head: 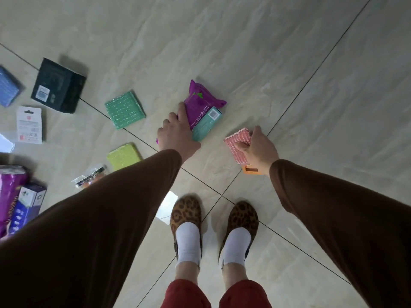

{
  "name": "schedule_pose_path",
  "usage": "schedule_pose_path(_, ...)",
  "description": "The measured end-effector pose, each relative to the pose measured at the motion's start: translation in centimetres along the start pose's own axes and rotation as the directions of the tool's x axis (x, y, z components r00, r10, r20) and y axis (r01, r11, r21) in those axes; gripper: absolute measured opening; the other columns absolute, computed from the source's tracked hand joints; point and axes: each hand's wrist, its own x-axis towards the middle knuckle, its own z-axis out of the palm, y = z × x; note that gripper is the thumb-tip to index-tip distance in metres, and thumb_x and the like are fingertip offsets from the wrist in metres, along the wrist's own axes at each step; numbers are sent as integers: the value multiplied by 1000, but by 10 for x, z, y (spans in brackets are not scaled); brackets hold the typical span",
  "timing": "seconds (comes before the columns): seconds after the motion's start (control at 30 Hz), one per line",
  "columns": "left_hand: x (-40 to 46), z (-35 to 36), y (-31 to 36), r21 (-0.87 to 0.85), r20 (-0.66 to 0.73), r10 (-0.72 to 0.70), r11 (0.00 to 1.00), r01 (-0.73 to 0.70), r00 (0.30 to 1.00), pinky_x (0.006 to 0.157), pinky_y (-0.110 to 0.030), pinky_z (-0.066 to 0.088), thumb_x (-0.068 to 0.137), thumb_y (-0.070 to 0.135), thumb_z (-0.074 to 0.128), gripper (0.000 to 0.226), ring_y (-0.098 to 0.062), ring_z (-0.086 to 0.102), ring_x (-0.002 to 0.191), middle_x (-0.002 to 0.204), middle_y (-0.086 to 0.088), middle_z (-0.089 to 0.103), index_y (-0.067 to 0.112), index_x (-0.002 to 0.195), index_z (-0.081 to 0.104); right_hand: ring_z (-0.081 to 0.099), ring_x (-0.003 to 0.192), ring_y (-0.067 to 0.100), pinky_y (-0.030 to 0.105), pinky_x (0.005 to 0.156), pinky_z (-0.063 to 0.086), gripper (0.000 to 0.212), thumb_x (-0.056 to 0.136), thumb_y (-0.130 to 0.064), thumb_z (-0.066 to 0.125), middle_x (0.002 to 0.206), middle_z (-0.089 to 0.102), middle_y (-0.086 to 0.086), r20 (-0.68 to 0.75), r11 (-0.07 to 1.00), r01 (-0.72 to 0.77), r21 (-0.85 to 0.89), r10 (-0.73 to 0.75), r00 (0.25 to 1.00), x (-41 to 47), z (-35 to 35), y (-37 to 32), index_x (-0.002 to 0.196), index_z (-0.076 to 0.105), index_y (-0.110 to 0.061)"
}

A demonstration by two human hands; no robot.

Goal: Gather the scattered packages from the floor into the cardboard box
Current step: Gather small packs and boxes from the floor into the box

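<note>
A purple plastic pouch [198, 102] lies on the tiled floor with a teal cardboard box [205, 124] resting across its near end; the left hand [178, 132] is laid on both. Just to the right, a pink ribbed scouring pad [237, 142] is gripped by the right hand [258, 147], an orange card [251, 169] beside it. Further left lie a green ribbed pad [124, 110], a yellow-green pad [124, 155], a dark green box [58, 85], a white hang-card packet [29, 124], a blue pad [7, 88] and a clear small packet [90, 175].
</note>
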Motion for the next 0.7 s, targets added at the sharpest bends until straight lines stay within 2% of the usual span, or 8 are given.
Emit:
schedule_pose_path(0.17,-54,-14,-32,-159,39,-112,980,116,993,80,-41,52,63,41,82,119,-28,58,102,117,-8,53,20,155,10,66,99,34,43,86,51,42,98,-47,59,104,65,8,79,997,53,61,-58,995,-34,2,-35,113,41,-13)
schedule_pose_path(0.27,-90,-29,-59,-225,43,-188,955,192,981,84,-45,55,62,42,83,121,-28,58,104,120,-7,53,24,155,8,67,98,31,40,83,53,43,95,-40,68,109,65,8,159,981,39,188,-69,985,-55,7,-60,117,40,-16)
schedule_pose_path(0.37,-124,-46,-93,-289,31,-267,920,264,963,86,-49,56,61,44,82,120,-28,58,105,121,-6,53,28,154,8,64,112,30,47,99,53,67,87,-17,79,127,58,13,248,933,-8,361,-88,965,-74,22,-96,134,32,-16)
schedule_pose_path(0.43,-145,-56,-119,-322,22,-332,891,321,943,86,-50,57,62,44,81,117,-30,59,107,124,-7,54,28,154,11,61,118,31,50,105,49,80,81,-10,83,132,55,14,274,923,-24,384,-89,958,-85,40,-122,140,27,-14)
schedule_pose_path(0.53,-170,-65,-159,-346,8,-430,846,406,903,90,-50,55,62,45,81,116,-33,58,114,132,-10,53,26,154,13,67,108,30,49,98,53,70,69,-18,93,118,66,13,275,912,-35,409,-87,957,-97,72,-162,123,50,-6)
schedule_pose_path(0.63,-186,-63,-198,-381,5,-519,789,481,855,88,-49,54,60,45,83,118,-33,58,113,130,-9,53,24,153,13,73,93,29,49,89,59,50,63,-28,95,100,76,11,342,906,-33,422,-125,931,-103,109,-202,101,70,-8)
schedule_pose_path(0.67,-190,-61,-209,-394,11,-546,768,505,838,88,-49,54,60,44,84,118,-33,58,112,128,-9,54,25,153,13,74,92,29,49,88,60,47,62,-33,96,98,77,11,370,907,-45,418,-125,921,-104,123,-214,97,73,-10)
schedule_pose_path(0.7,-193,-56,-220,-407,18,-568,747,525,823,88,-49,54,60,43,84,118,-32,58,112,127,-9,54,25,152,13,74,91,29,49,87,60,57,55,-49,95,97,77,10,374,919,-50,392,-109,921,-102,140,-222,94,74,-12)
